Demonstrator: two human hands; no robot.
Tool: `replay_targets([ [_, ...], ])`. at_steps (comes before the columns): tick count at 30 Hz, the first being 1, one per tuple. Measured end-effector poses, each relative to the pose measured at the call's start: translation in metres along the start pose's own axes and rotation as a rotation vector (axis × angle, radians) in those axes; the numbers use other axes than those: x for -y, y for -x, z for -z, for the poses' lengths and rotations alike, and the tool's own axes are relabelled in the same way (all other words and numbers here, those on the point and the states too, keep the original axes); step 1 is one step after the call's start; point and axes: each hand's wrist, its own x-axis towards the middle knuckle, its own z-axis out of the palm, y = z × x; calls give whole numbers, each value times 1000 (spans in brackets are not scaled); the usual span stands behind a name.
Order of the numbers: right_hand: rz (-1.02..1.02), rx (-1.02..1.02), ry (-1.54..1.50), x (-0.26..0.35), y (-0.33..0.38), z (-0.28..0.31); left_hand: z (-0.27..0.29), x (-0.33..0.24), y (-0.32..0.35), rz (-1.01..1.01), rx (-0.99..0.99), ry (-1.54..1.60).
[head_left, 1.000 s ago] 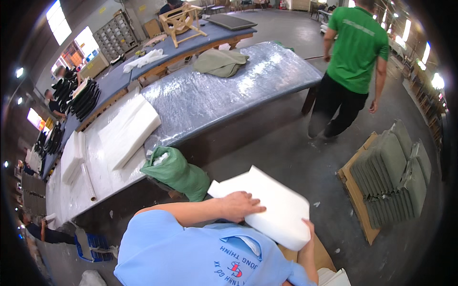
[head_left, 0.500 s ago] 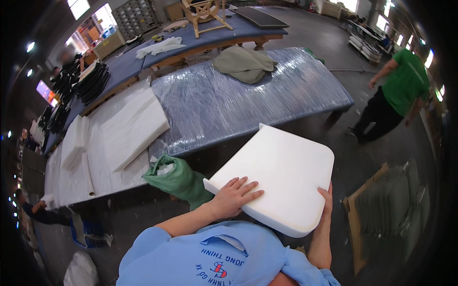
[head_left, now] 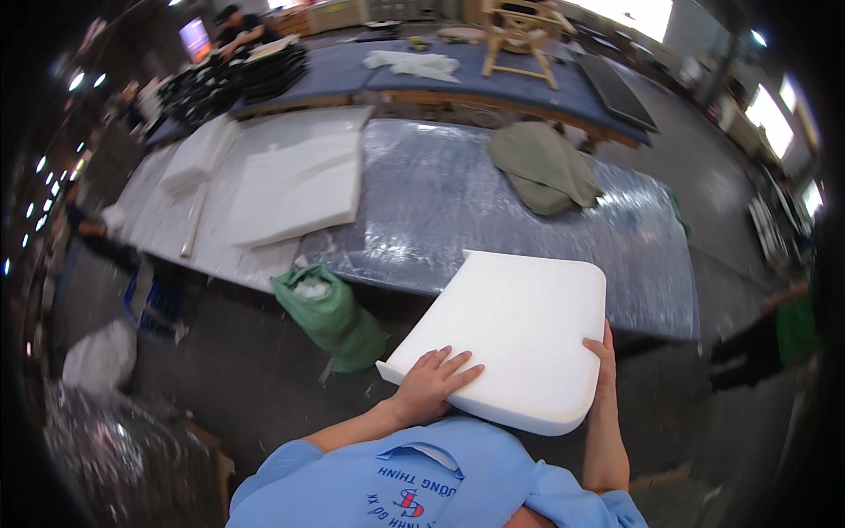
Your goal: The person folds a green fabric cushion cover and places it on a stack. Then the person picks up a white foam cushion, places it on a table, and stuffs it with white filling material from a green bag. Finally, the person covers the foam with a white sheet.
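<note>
We hold a thick white foam cushion with rounded right corners (head_left: pixel 519 317) just in front of our light blue shirt (head_left: pixel 352 488), its broad face turned up. Our left hand (head_left: pixel 433 385) lies palm down on that face near its left edge, the fingers fairly straight and slightly spread, resting on the foam. Our right hand (head_left: pixel 604 361) grips the opposite edge, thumb bent over the top; its other fingers are mostly hidden, so we cannot tell how far they curl.

Left of the left fingers and a little beyond stands a green woven sack with white stuffing (head_left: pixel 333 324). Beyond both hands runs a blue table wrapped in clear film (head_left: pixel 418 211). On it, farther out and leftward from the left fingers, lie a broad white padding slab (head_left: pixel 304 189), a smaller white padding block (head_left: pixel 202 154) and a thin pale tube (head_left: pixel 194 220). A crumpled olive-green cloth (head_left: pixel 546 167) lies on the table ahead of the right fingers.

Well beyond the fingers, a light wooden chair frame (head_left: pixel 525 28) stands on another blue table (head_left: pixel 334 69). Far right of the right fingers, a blurred person in green and black (head_left: pixel 795 330) shows.
</note>
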Motion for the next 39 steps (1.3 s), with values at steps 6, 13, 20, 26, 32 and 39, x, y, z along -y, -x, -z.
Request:
replay_targets([
  [6, -98, 221, 82, 3, -125, -55, -6, 15, -24, 262, -132, -33],
  [13, -275, 535, 148, -25, -264, -137, 3, 41, -64, 528, -119, -99],
  [20, 138, 432, 1098, -11, -472, -160, -36, 123, -137, 278, -327, 400],
  [26, 200, 127, 876, -77, -463, -111, -82, 196, -105, 1327, -498, 768],
  [32, -605, -144, 629, -132, -334, -30, -109, 229, -109, 1842, -376, 1169],
  [39, -947, 209, 592, -137, -332, -36, -142, 233, -157, 1571, -778, 1406],
])
